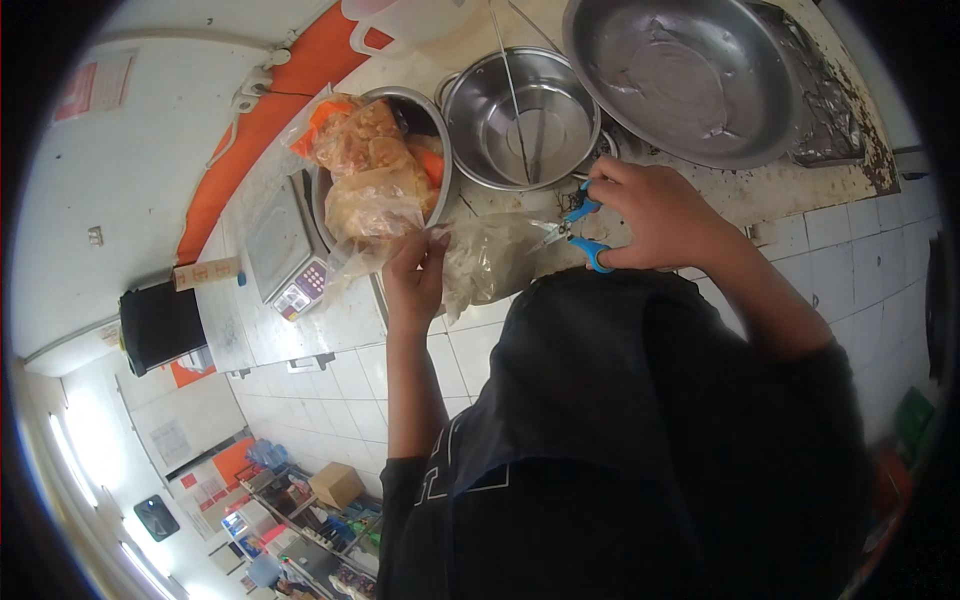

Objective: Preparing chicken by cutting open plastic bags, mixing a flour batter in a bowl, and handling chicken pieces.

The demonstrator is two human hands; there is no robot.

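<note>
My left hand point(416, 272) pinches the gathered edge of a clear plastic bag point(490, 258) at the counter's front edge. Blue-handled scissors point(592, 254) are in my right hand point(655, 212), with thumb and fingers in the loops. Their handles are spread, and the blades reach the bag's right end; whether they are cutting it cannot be made out. Just beyond my left hand, a metal bowl point(447, 165) holds several clear bags of orange-brown food point(372, 140). One bag point(375, 208) hangs over the bowl's near side, close to my left fingers.
Behind my hands stands a steel pot point(497, 115) with long thin utensils in it. A large metal basin point(690, 80) sits to its right, beside crumpled dark plastic point(825, 100). Left of the bowl is a digital scale point(285, 240). A translucent pink jug point(415, 22) stands at the back.
</note>
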